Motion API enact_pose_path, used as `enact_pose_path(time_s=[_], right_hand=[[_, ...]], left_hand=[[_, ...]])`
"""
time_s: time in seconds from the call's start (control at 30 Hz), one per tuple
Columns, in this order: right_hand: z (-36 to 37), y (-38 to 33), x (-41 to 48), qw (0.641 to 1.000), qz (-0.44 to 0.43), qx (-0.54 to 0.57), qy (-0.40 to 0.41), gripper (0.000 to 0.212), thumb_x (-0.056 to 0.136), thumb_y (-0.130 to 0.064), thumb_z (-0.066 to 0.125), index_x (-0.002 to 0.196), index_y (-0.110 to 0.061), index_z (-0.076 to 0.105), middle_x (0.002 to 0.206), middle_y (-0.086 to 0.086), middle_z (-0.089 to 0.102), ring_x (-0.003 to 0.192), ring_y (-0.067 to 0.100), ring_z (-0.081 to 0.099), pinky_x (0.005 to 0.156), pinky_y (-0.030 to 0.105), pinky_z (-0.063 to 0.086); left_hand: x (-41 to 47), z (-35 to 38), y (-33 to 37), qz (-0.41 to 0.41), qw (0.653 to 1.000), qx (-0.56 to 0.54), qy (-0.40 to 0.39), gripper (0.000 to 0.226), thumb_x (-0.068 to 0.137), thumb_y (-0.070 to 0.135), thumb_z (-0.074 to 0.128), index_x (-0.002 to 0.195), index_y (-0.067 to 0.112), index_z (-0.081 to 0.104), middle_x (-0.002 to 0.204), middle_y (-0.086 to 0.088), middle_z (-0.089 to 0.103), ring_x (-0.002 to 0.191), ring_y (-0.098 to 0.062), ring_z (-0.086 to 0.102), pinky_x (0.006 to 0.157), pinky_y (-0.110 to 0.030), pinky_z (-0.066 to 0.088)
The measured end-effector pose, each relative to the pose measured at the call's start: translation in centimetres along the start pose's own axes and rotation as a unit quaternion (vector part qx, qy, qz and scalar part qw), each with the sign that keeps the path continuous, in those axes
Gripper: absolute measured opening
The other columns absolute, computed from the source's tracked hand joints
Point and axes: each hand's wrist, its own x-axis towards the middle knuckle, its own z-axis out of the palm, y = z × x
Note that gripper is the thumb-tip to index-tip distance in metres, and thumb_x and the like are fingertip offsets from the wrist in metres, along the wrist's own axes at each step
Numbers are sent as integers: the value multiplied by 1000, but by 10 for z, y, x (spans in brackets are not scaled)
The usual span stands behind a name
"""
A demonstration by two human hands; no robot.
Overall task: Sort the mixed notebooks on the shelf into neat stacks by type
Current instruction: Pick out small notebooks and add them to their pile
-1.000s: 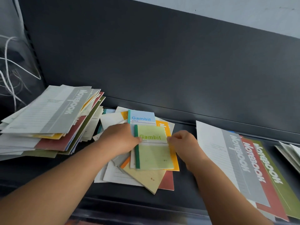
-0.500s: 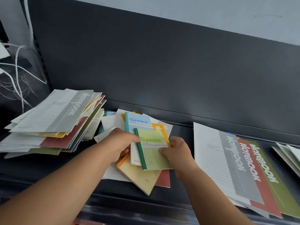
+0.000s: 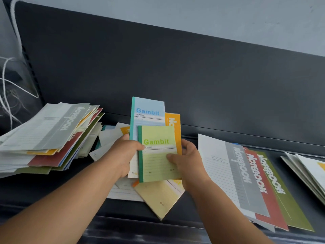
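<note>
I hold a small bundle of notebooks upright above the middle pile. In front is a small green Gambit notebook [image 3: 156,152]; behind it stand a taller blue Gambit notebook [image 3: 147,111] and an orange notebook [image 3: 174,124]. My left hand [image 3: 123,154] grips the bundle's left edge. On the right edge, my right hand [image 3: 186,159] grips with its thumb on the green cover. Below lie a tan notebook [image 3: 160,198] and loose white ones on the dark shelf [image 3: 184,213].
A messy tall stack of large notebooks [image 3: 45,136] sits at the left. At the right, grey [image 3: 244,178], red [image 3: 260,187] and green [image 3: 281,191] large notebooks lie fanned out, with more pale ones [image 3: 309,171] at the far right. White cords [image 3: 8,95] hang at the far left.
Both hands have lifted the green, blue and orange notebooks off the middle pile and tilted them upright. They lay flat on the pile a second ago.
</note>
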Motion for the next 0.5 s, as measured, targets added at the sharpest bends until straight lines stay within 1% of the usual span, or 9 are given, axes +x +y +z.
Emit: enact_pose_path(time_s=[0.07,0.13,0.2,0.23,0.37,0.43,0.5], right_hand=[[-8,-3,1,1000,-4,11,-6,47,85,0,66,122,-26,54,105,-7,71,97,17,68,83,41,58],[-18,-7,1,1000,-13,13,-12,44,85,-2,66,121,-27,56,103,-8,72,96,17,69,84,44,59],[-30,-9,-1,999,-28,12,-12,42,86,-1,65,119,-26,57,102,-8,73,95,16,69,85,44,58],[-37,-11,-2,999,-36,13,-14,41,86,-1,64,118,-26,57,102,-8,72,95,16,69,85,42,58],[-68,-14,-8,998,-41,40,-19,39,88,-9,68,116,-32,54,102,-5,70,92,16,67,68,35,58],[-87,-14,-10,999,-32,43,-8,35,90,-14,67,116,-34,55,101,-6,70,92,16,67,72,39,59],[-106,-15,-12,999,-27,38,6,30,91,-16,66,117,-29,58,101,-5,71,94,19,67,80,46,59]], left_hand=[[-4,7,5,12,1000,-15,-5,23,90,-3,54,105,14,59,103,-14,69,97,-35,64,84,-51,51],[-9,16,9,30,999,-29,-9,17,92,2,57,100,17,61,101,-11,70,95,-32,65,79,-47,52],[-14,28,11,44,998,-38,-7,14,92,5,59,96,18,62,97,-9,72,90,-30,66,73,-44,53],[-17,35,11,47,998,-41,-6,13,92,6,59,95,18,62,95,-9,72,88,-30,67,73,-45,53],[-28,64,12,63,997,-51,-14,14,91,6,61,97,18,62,94,-8,73,88,-30,68,81,-52,53],[-34,82,13,71,996,-48,-25,16,90,6,61,102,18,62,95,-6,73,89,-28,68,84,-53,53],[-41,100,12,76,995,-53,-30,15,92,9,60,103,18,63,97,-5,74,92,-28,68,87,-53,52]])
